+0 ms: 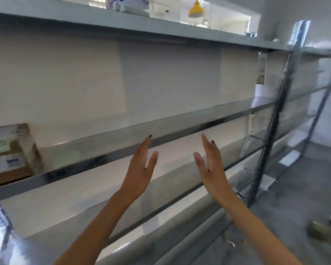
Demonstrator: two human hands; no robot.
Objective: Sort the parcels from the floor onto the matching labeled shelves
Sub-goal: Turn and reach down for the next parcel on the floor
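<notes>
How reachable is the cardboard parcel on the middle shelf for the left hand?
Probably yes. The left hand is open and empty, and nothing stands between it and the cardboard parcel on the middle shelf. It sits far to the left, so a sideways stretch looks needed.

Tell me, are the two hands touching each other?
Apart. The head view shows the left hand and right hand open, with the shelf visible between them.
</notes>
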